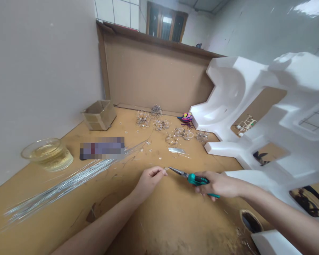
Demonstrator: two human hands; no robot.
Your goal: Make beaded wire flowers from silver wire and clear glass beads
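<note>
In my right hand is a pair of needle-nose pliers with teal and black handles, its thin jaws pointing left. The tip of the jaws is at a tiny piece of wire, which my left hand pinches between thumb and fingers. Whether the jaws grip that wire is too small to tell. Beyond the hands, several small wire rings are scattered on the brown table. A bundle of straight silvery wires lies to the left of my left hand.
Tangled wire clusters sit toward the back, near a colourful toy. White foam packing lines the right side. A glass bowl of yellowish liquid, a small cardboard box and a blurred rectangular item stand at left. A cardboard panel closes the back.
</note>
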